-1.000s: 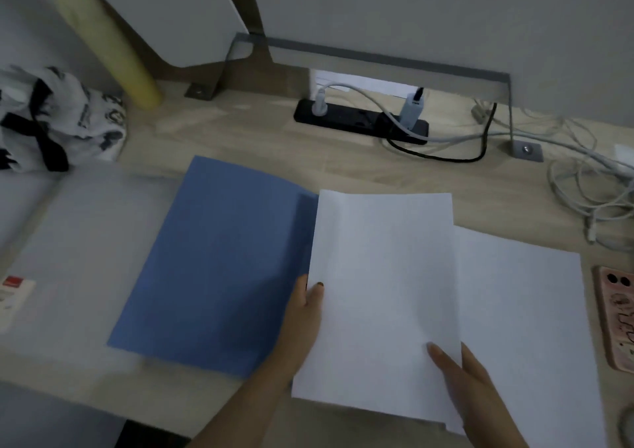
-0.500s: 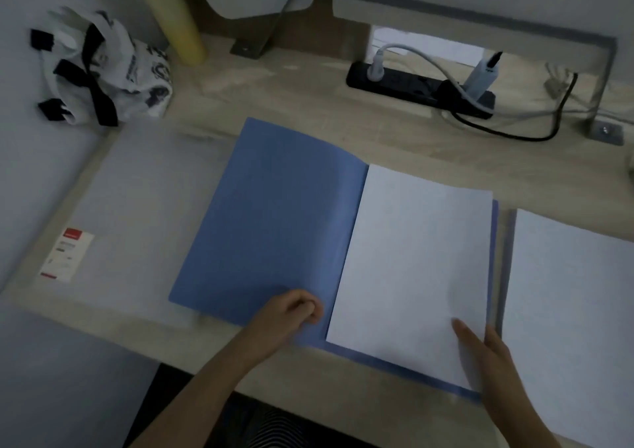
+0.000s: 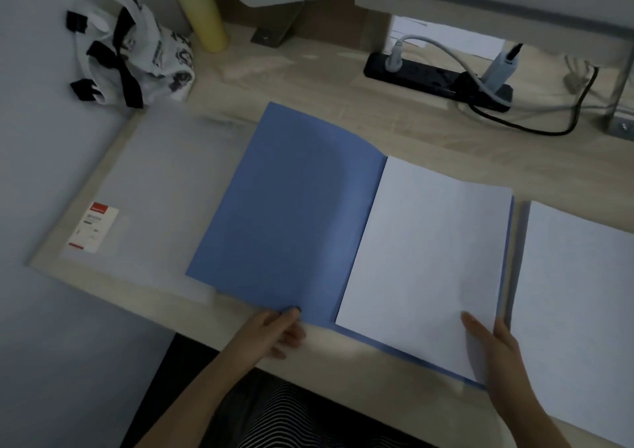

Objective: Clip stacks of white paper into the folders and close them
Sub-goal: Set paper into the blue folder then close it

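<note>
A blue folder lies open on the wooden desk. A stack of white paper lies on the folder's right half. My left hand pinches the near edge of the blue left cover, thumb on top. My right hand rests on the paper's near right corner, fingers spread flat. Another stack of white paper lies to the right of the folder. No clip is visible.
A translucent plastic sleeve with a red-and-white label lies at the left. A white-and-black bag and a yellow tube stand at the back left. A black power strip with cables sits at the back.
The paper stack has been laid onto the folder's right half. My left hand moved from the paper's left edge to the blue cover's near edge. The view shifted, so the phone is out of sight.
</note>
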The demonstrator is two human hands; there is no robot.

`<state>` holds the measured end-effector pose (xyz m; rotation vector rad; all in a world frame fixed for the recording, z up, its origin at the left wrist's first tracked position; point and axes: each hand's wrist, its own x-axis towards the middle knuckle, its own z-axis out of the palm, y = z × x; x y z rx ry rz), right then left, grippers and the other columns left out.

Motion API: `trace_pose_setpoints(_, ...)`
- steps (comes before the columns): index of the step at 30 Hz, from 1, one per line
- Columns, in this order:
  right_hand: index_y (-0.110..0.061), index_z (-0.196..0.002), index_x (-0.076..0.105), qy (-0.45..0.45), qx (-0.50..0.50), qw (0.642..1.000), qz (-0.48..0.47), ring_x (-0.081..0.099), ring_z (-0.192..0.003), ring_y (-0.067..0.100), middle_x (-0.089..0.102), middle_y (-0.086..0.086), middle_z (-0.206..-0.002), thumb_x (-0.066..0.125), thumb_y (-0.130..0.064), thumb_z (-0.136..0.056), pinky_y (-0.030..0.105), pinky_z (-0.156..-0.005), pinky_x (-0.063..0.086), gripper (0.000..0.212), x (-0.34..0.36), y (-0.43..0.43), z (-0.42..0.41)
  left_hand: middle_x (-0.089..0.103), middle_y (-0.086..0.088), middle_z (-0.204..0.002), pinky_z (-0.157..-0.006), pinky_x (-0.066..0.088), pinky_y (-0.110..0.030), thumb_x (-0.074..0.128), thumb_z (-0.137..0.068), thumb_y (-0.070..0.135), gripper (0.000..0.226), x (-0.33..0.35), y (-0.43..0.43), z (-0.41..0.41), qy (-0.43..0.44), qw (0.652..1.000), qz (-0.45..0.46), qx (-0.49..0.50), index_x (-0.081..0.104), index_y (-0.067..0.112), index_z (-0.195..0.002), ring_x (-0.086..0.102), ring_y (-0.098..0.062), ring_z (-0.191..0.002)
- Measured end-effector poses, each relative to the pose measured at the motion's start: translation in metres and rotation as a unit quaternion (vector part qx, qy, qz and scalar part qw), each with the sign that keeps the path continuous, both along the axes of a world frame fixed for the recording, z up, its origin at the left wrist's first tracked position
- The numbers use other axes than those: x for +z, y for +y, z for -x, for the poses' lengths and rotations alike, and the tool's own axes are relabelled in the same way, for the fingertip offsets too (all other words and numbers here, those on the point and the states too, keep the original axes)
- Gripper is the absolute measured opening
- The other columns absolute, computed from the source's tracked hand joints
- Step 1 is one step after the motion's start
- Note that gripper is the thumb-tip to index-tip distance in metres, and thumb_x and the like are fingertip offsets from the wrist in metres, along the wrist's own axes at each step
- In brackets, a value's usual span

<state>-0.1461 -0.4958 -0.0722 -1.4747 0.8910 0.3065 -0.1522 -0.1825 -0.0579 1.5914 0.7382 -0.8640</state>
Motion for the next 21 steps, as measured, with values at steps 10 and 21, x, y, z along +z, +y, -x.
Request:
trace_pose_setpoints(10,-0.018,-0.129,0.05,0.0,0.017,1.0,0.004,0.054,-0.111,0.032,0.057,0.006,-0.125,0.058,-0.024,-0.087,0.05,-0.103,0.039,0.043,-0.004,-0.003,0.001,0.063,0.026,-0.097,-0.075,0.036,0.006,0.061,-0.088,0.019,0.019,0.002,-0.052,0.017,-0.218,0.974,-0.048,0.03,0.059,0.036,-0.096,0.057,0.02,-0.088)
trace_pose_setpoints(21,-0.012,-0.117,0.055,0.015,0.057,0.998,-0.036,0.06,-0.1,0.035,0.064,0.012,-0.113,0.059,-0.021,-0.086,0.054,-0.097,0.044,0.033,-0.001,-0.011,0.0,0.062,-0.004,-0.1,-0.083,0.038,-0.015,0.059,-0.089,0.016,0.027,-0.023,-0.082,0.014,-0.218,0.96,-0.171,0.042,0.06,0.004,-0.113,0.058,-0.02,-0.101)
